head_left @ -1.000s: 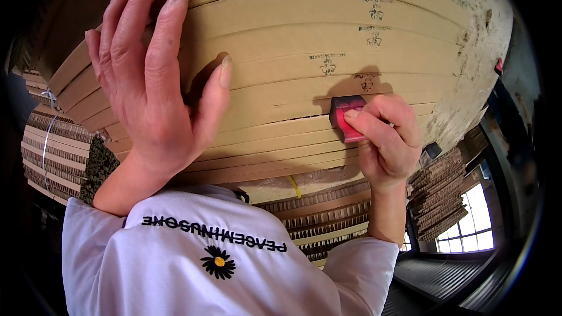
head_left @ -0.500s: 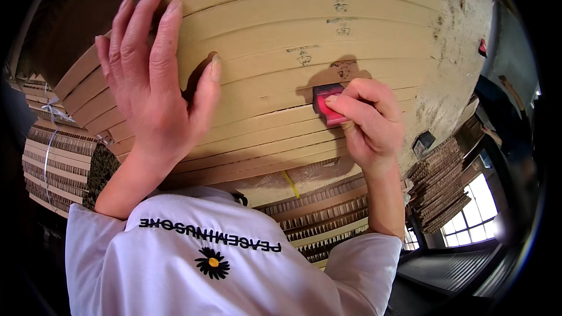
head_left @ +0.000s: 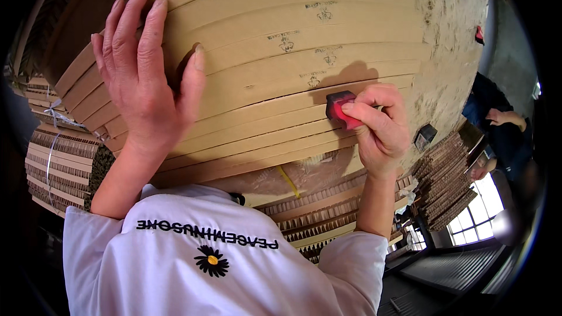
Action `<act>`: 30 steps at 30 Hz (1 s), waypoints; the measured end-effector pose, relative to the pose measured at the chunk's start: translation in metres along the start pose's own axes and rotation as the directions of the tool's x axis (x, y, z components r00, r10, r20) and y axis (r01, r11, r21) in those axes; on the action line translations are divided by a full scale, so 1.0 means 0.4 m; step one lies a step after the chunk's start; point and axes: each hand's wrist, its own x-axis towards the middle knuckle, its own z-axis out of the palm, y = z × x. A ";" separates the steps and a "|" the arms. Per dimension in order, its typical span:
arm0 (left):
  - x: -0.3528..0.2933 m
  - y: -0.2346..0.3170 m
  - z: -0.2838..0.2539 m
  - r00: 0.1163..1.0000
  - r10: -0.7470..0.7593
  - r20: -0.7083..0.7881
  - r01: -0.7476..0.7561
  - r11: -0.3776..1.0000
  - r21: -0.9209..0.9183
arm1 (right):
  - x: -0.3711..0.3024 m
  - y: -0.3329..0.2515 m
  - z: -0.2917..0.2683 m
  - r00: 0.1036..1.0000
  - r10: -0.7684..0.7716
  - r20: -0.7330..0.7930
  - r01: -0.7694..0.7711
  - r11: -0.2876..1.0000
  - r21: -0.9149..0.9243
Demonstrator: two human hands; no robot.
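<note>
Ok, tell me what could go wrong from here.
The red-and-black stamp in the right hand may land across two of the cardboard strips, which lie close together. The left hand, spread over them, might nudge them out of line. The right hand could knock the small dark block nearby.

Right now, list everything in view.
Cardboard pieces: several, tan, overlapping on table
Stamp-like block: one, red and black, in right hand
Table: one, pale, under cardboard
Boxy object: one, black, table's right edge
Small object: one, red, far right
Strap: one, yellow, below cardboard
Corrugated stacks: several, brown, around table
Window panes: several, white, lower right
Co-worker: one, dark clothes, far right
Shirt: one, white, bottom
Left hand: one, bare, over cardboard
Right hand: one, bare, holding block
</note>
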 end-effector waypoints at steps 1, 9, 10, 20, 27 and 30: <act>0.000 -0.001 -0.002 1.000 -0.001 0.004 0.001 1.000 0.005 | 0.009 -0.001 0.001 1.000 -0.011 0.007 0.011 1.000 -0.013; 0.002 -0.002 -0.001 1.000 0.011 0.006 -0.011 1.000 0.005 | 0.012 0.007 0.008 0.999 -0.037 0.027 0.039 0.994 -0.098; 0.003 -0.002 -0.002 1.000 0.013 0.005 -0.013 1.000 0.006 | 0.013 0.007 0.009 0.999 -0.037 0.025 0.039 0.994 -0.103; 0.008 0.011 -0.017 0.997 -0.024 0.070 0.025 1.000 -0.002 | 0.024 0.012 0.012 0.997 -0.070 0.030 0.073 0.989 -0.125; 0.005 0.010 -0.015 0.997 -0.025 0.071 0.025 1.000 -0.007 | 0.025 0.016 0.016 0.998 -0.051 0.039 0.055 0.992 -0.110; 0.005 0.010 -0.017 0.997 -0.027 0.072 0.027 1.000 -0.005 | 0.028 0.014 0.009 0.996 -0.041 0.079 0.049 0.994 -0.094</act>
